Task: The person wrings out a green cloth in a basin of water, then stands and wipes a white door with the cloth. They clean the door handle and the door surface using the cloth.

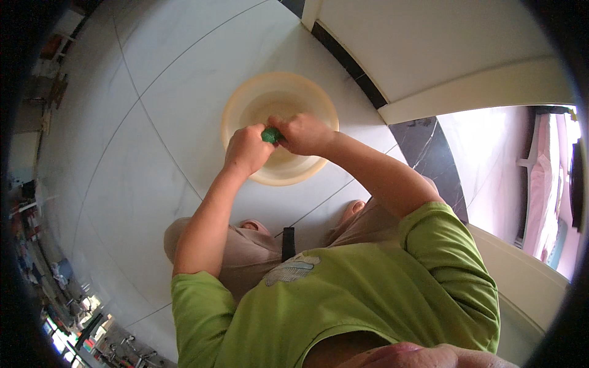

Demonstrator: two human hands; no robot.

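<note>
My left hand (250, 148) and my right hand (304, 133) are close together above a round, pale yellow plastic basin (233, 97) on the floor. Both grip a small green textured bundle (271, 135), perhaps a cloth or a scouring pad; most of it is hidden inside my fingers. Its visible part bulges out between the two fists. The basin's inside looks smooth and pale, and whether it holds clear water I cannot tell. My forearms come in over the basin's near rim from either side.
White floor tiles (175, 83) with dark joints surround the basin. A cream door frame (460, 87) and a black stone threshold (428, 152) lie to the right. My knees and sandalled feet (354, 209) are just below the basin. Cluttered objects line the far left.
</note>
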